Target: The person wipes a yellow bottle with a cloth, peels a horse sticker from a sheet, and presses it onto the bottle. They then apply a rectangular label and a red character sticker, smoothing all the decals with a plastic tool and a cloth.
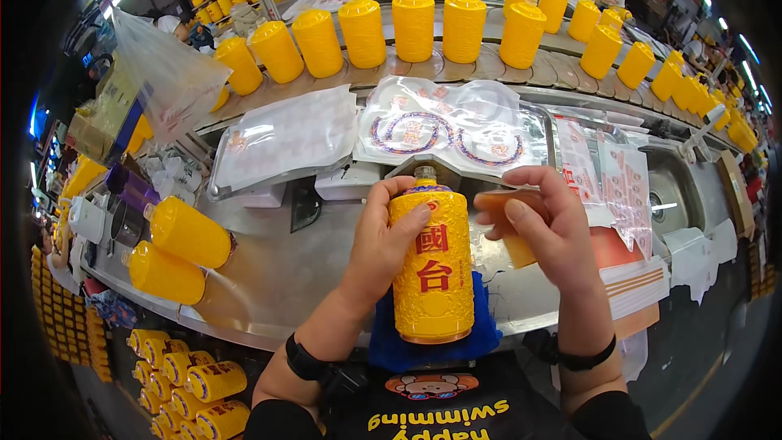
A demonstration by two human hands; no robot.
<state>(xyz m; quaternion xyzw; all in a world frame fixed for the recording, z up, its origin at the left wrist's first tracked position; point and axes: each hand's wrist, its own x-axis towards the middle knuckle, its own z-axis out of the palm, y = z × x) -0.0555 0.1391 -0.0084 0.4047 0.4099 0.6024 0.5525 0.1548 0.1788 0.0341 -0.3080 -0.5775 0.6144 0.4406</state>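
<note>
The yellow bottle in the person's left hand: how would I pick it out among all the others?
Start at the steel worktable below the conveyor. At its near edge lies a blue cloth; the yellow bottle rests on it, gripped by the left hand. Unlike the yellow bottles nearby, it shows large red characters and a bare, uncapped neck.

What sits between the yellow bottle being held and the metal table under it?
In the head view, a blue cloth lies under the yellow bottle, between it and the metal table. The left hand grips the bottle.

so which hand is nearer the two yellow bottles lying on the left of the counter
Left. The left hand grips the yellow bottle just right of the lying bottles; the right hand, holding an orange block, is farther right.
</note>
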